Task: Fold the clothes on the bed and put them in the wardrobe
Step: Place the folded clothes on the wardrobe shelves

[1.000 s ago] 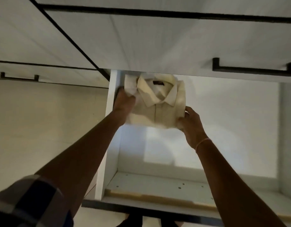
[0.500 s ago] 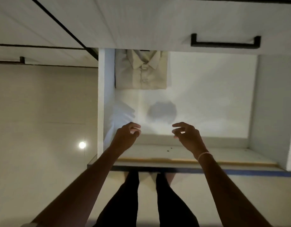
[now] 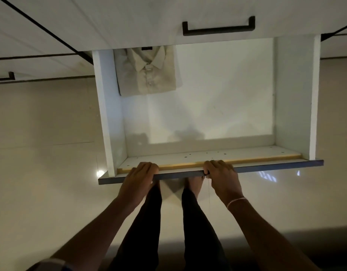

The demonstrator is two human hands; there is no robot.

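Note:
A folded cream shirt [image 3: 148, 75] lies collar-up in the far left corner of the open white wardrobe drawer [image 3: 294, 98]. Its top edge sits under the closed drawer above. My left hand [image 3: 138, 178] grips the drawer's dark front edge [image 3: 276, 166], fingers curled over the top. My right hand [image 3: 222, 176] grips the same edge a little to the right, a thin bracelet on its wrist. Both hands are apart from the shirt.
Above the open drawer is a closed white drawer front with a black handle [image 3: 218, 26]. Another handle [image 3: 4, 76] shows at far left. The glossy pale floor [image 3: 41, 173] lies around me, and my legs [image 3: 168, 222] stand just below the drawer front.
My hands put the shirt down in the drawer's far left corner, let go, drew back toward me, and now both grip the drawer's front edge.

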